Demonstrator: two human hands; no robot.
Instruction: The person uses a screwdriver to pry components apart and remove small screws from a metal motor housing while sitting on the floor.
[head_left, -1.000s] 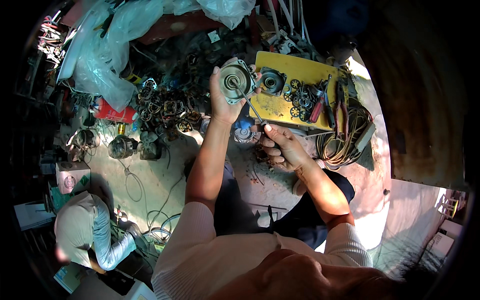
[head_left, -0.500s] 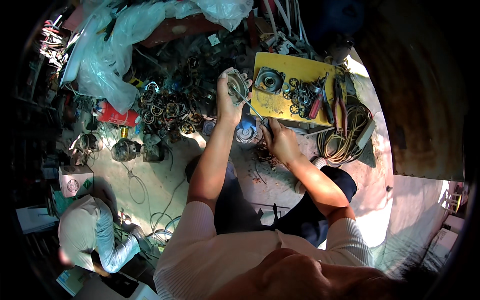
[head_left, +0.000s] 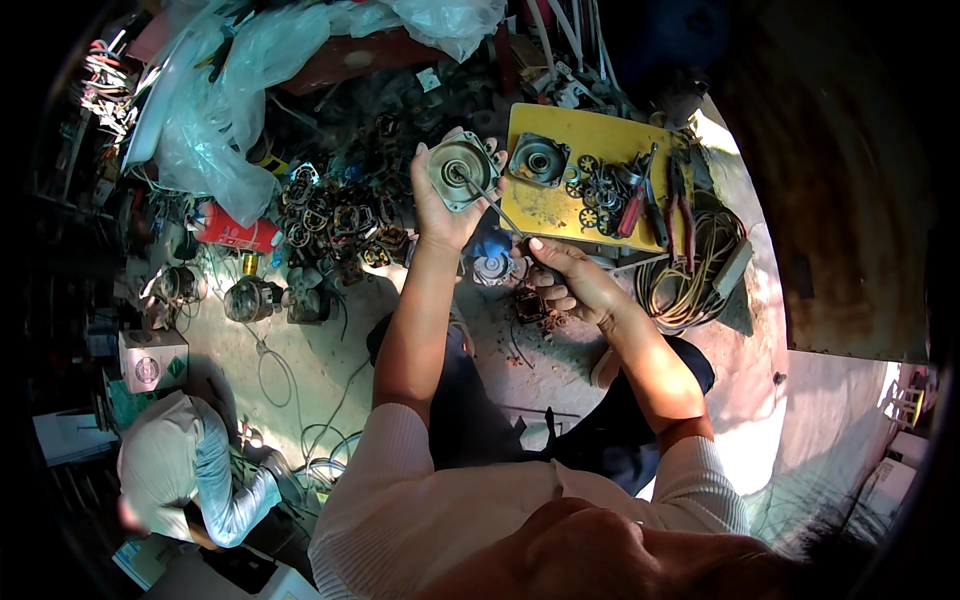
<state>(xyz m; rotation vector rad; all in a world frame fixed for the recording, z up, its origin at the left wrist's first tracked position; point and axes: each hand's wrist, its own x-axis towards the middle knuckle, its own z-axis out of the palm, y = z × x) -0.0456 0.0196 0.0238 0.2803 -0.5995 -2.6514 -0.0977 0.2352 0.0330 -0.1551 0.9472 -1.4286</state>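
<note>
My left hand [head_left: 445,226] holds a squarish metal motor end cover [head_left: 448,165] up, its round recessed inside facing me. A screwdriver [head_left: 504,219] slants from my right hand [head_left: 585,284], its fingers wrapped round the handle. The screwdriver's tip reaches the hub in the middle of the cover; how deep it sits I cannot tell. Just right of my left hand, a similar end cover [head_left: 539,161] lies on a yellow board [head_left: 545,215]. Small black wheel-like parts [head_left: 598,192], a red-handled screwdriver [head_left: 631,214] and pliers [head_left: 682,213] lie there too.
Coiled cable [head_left: 665,298] hangs beside the board's right side. Left of my hands, motor parts [head_left: 345,215] lie heaped near a red cylinder [head_left: 238,230] and plastic sheeting [head_left: 225,120]. A round metal part [head_left: 491,268] sits below the board. Another person [head_left: 165,455] crouches lower left.
My left hand has turned the end cover so its inside faces me more fully. My right hand has rolled over on the screwdriver handle and shifted slightly right and down.
</note>
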